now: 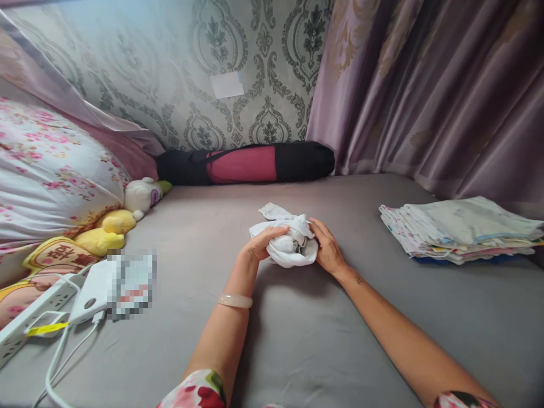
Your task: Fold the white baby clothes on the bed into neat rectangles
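Note:
A crumpled white cloth is bunched into a loose bundle above the grey sheet, and one flat end of it sticks out toward the wall. My left hand grips its left side, the thumb lying over the top. From the right, my right hand curls its fingers around the bundle's other side. Folds hide what kind of cloth item it is, and some fingertips are out of sight behind it.
On the right lies a stack of folded cloths. A black and red long bag rests along the wall. At left are a white power strip, a white power bank with cables, plush toys and a floral pillow.

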Motion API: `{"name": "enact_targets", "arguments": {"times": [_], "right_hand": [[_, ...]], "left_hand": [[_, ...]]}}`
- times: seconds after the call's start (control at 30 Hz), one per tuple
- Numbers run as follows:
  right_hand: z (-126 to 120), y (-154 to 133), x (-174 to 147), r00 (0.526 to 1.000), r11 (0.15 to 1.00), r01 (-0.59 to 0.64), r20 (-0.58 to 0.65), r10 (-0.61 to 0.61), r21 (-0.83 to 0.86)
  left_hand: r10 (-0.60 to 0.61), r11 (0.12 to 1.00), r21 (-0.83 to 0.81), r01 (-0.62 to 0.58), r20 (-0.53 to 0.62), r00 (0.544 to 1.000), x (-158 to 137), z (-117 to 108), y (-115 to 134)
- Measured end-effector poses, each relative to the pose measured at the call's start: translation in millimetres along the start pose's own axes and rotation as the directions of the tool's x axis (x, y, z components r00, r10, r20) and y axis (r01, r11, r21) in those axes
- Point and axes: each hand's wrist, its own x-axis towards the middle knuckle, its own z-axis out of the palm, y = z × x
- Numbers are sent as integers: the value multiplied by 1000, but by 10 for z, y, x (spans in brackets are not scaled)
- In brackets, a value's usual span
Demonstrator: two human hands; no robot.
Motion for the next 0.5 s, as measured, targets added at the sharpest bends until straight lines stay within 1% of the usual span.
{"name": "enact_targets", "arguments": {"times": [0.07, 0.13, 0.2, 0.27, 0.3, 0.37, 0.43, 0.5], "right_hand": [[-8, 36, 18, 1000, 1000, -12, 18, 12, 20], [-38, 64, 51, 1000, 999, -4, 5, 3, 39], [-120, 58, 98, 998, 997, 16, -56, -12, 71], [-265, 8, 151, 989, 994, 2, -148, 14, 111], [-357, -31, 176, 980, 991, -31, -191, 56, 130], [-563, -122, 220, 957, 977, -135, -235, 173, 168], [-765, -210, 256, 941, 953, -210, -220, 258, 219], [-928, -275, 286, 928, 919, -239, -205, 311, 313]], "left_hand": [[-7, 998, 56, 7, 2, 1000, -29, -13, 1], [16, 995, 103, -17, 6, 1000, -67, -45, 17], [72, 988, 134, -71, -4, 997, -108, -84, 47], [144, 979, 154, -136, -44, 989, -144, -127, 86], [181, 972, 168, -167, -71, 981, -160, -149, 106], [239, 954, 215, -211, -115, 964, -186, -187, 145], [262, 933, 288, -215, -138, 955, -207, -211, 177], [264, 914, 355, -199, -146, 953, -221, -218, 196]]}}
